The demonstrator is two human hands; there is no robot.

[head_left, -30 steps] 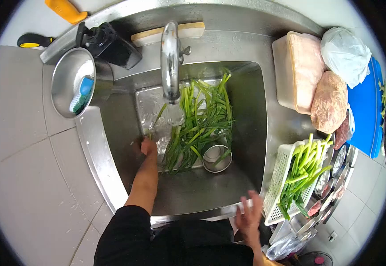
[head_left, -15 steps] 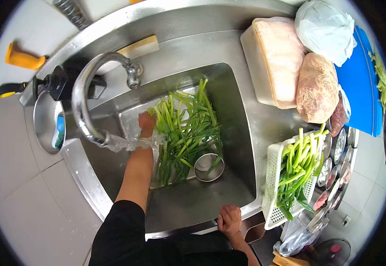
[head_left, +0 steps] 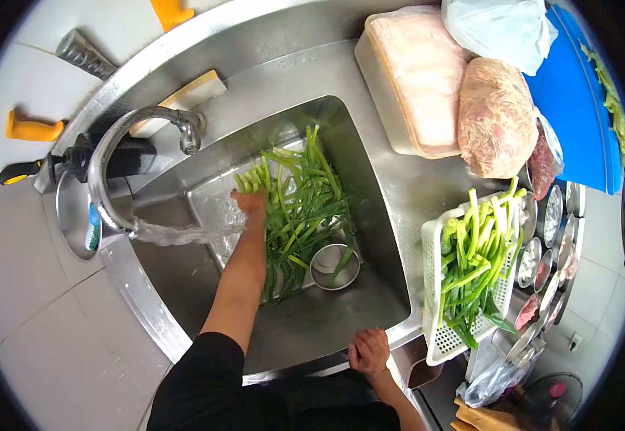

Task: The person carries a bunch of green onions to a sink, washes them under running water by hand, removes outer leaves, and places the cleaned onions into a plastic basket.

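Water runs from a curved metal faucet [head_left: 104,165] into a steel sink [head_left: 305,327]. Long green stalks with leaves [head_left: 302,208] lie across a metal tray [head_left: 215,208] inside it. My left hand [head_left: 249,202] is at the pale ends of the stalks; its fingers are partly hidden, so their grip is unclear. My right hand [head_left: 370,352] rests at the sink's front edge, fingers curled, and whatever may be in it is hidden. A round metal bowl [head_left: 334,266] sits in the sink beside the leaves.
Right of the sink, a white perforated basket [head_left: 433,287] holds more green stalks. Behind it are a tub of pale meat [head_left: 391,108], a wrapped meat piece [head_left: 497,118] and a plastic bag [head_left: 499,32]. A strainer [head_left: 75,208] and a knife handle [head_left: 19,172] are at the left.
The camera view has shifted. My left hand has moved slightly right relative to the faucet and remains at the stalk ends, while my right hand stays at the sink edge.
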